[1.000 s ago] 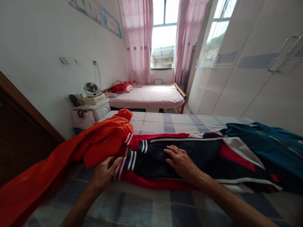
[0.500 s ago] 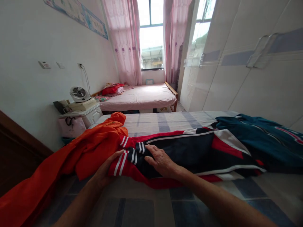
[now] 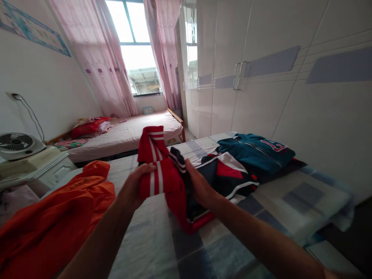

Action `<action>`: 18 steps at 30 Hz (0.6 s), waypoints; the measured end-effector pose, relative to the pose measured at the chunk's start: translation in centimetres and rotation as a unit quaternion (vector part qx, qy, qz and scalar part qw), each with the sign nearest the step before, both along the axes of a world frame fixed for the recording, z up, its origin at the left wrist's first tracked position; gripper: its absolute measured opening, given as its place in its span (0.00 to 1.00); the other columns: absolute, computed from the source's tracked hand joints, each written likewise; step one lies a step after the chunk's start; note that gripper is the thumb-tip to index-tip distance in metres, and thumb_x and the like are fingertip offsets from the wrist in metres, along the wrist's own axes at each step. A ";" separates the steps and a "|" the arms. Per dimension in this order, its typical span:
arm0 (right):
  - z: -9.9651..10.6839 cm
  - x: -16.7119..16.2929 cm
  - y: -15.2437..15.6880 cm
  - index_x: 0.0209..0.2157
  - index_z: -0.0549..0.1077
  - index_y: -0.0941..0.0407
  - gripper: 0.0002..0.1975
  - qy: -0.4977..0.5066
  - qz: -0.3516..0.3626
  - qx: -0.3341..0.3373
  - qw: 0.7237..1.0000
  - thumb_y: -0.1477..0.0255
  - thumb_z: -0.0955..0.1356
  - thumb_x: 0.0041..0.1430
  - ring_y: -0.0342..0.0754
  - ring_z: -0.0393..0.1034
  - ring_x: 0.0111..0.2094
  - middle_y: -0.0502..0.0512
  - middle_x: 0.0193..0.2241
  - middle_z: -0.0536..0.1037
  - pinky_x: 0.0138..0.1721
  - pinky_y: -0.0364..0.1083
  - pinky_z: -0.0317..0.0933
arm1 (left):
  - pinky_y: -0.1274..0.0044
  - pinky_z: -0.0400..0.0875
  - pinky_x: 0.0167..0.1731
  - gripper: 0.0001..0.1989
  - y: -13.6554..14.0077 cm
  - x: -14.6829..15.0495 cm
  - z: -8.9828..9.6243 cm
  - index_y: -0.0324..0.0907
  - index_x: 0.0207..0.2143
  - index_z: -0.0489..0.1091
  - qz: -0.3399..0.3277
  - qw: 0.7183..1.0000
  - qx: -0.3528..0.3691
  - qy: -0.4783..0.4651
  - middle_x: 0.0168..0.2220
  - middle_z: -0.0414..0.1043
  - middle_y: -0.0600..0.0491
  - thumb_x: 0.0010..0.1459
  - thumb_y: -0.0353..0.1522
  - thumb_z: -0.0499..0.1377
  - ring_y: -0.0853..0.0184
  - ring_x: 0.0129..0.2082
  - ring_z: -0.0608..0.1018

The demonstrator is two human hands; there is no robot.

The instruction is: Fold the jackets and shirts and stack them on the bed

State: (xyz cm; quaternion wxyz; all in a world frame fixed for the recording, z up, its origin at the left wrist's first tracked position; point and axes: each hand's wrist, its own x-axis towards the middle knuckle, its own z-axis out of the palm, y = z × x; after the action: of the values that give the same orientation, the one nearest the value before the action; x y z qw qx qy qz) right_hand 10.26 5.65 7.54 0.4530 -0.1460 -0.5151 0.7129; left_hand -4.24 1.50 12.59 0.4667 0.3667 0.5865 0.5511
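A red, black and white jacket (image 3: 203, 170) lies partly on the bed, its striped end lifted off the sheet between my hands. My left hand (image 3: 136, 185) is closed on the red striped hem, thumb on top and the other fingers hidden behind the cloth. On the other side, my right hand (image 3: 200, 185) grips the dark part near the black striped cuff (image 3: 178, 159); its fingers are mostly hidden by the fabric. To the left lies an orange garment (image 3: 66, 209). Beyond the jacket, a folded teal jacket (image 3: 258, 153) with a letter patch lies at the right.
The near bed has a checked sheet (image 3: 139, 240). Behind it stands a second bed (image 3: 130, 131) under a window with pink curtains (image 3: 99, 58). White wardrobes (image 3: 261, 104) line the right wall. A fan (image 3: 19, 144) sits on a cabinet at the left.
The striped end of the jacket has come up off the bed, folding toward the rest. My right hand has gone from lying flat to gripping. The view has turned right.
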 end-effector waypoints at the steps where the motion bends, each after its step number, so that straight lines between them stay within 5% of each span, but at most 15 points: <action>1: 0.4 1.7 0.9 0.51 0.69 0.53 0.28 0.009 -0.016 -0.019 1.000 0.51 0.56 0.61 0.49 0.65 0.54 0.52 0.46 0.77 0.56 0.52 0.57 | 0.72 0.76 0.33 0.13 1.5 1.9 0.5 0.35 0.37 0.73 -0.043 0.997 0.027 -0.062 0.30 0.77 0.48 0.48 0.29 0.54 0.61 0.32 0.79; 4: 0.2 8.2 4.0 0.49 0.71 0.53 0.29 -0.059 -0.134 -0.021 0.989 0.49 0.56 0.59 0.50 0.69 0.50 0.53 0.43 0.78 0.52 0.53 0.62 | 0.72 0.75 0.38 0.18 5.6 7.9 0.6 0.35 0.43 0.71 -0.180 0.972 0.098 -0.116 0.38 0.76 0.47 0.48 0.30 0.59 0.62 0.37 0.78; 6: -1.3 13.0 5.9 0.45 0.73 0.54 0.25 -0.154 -0.296 -0.013 0.942 0.51 0.60 0.57 0.52 0.70 0.49 0.55 0.43 0.78 0.50 0.53 0.64 | 0.71 0.73 0.42 0.23 7.6 10.8 -0.6 0.39 0.49 0.68 -0.235 0.963 0.122 -0.046 0.43 0.74 0.48 0.49 0.34 0.61 0.61 0.42 0.77; 7: -2.3 15.3 6.6 0.43 0.73 0.54 0.23 -0.189 -0.414 -0.003 0.890 0.53 0.61 0.55 0.52 0.70 0.49 0.55 0.44 0.78 0.48 0.53 0.65 | 0.70 0.71 0.45 0.24 8.3 11.7 -1.6 0.40 0.50 0.68 -0.225 0.965 0.132 0.012 0.45 0.73 0.48 0.49 0.35 0.62 0.60 0.45 0.76; 10: -5.2 20.9 6.8 0.46 0.70 0.54 0.22 -0.205 -0.528 0.001 0.824 0.56 0.63 0.54 0.53 0.62 0.55 0.57 0.53 0.70 0.52 0.54 0.62 | 0.69 0.58 0.57 0.25 8.9 11.3 -5.2 0.40 0.49 0.69 -0.106 0.971 0.149 0.155 0.53 0.67 0.45 0.47 0.33 0.64 0.56 0.56 0.67; 14: -7.4 23.0 3.8 0.47 0.68 0.54 0.21 -0.264 -0.542 0.052 0.796 0.59 0.65 0.54 0.53 0.65 0.51 0.58 0.50 0.71 0.53 0.55 0.59 | 0.70 0.52 0.60 0.27 6.6 6.8 -9.5 0.39 0.53 0.64 0.044 0.990 0.055 0.124 0.60 0.57 0.42 0.49 0.33 0.63 0.58 0.62 0.58; 18: -7.5 21.1 0.2 0.48 0.68 0.52 0.19 -0.322 -0.503 0.080 0.798 0.60 0.64 0.56 0.52 0.68 0.47 0.57 0.49 0.72 0.49 0.53 0.62 | 0.68 0.71 0.44 0.19 3.5 4.6 -10.8 0.35 0.45 0.66 0.021 0.997 -0.038 0.057 0.47 0.71 0.38 0.54 0.37 0.59 0.58 0.47 0.75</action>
State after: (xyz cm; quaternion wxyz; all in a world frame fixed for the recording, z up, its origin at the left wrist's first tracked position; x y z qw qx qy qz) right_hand 31.31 5.81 0.08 0.5655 -0.5691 -0.5406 0.2530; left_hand 0.40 4.99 1.77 0.4347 0.3672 0.6404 0.5157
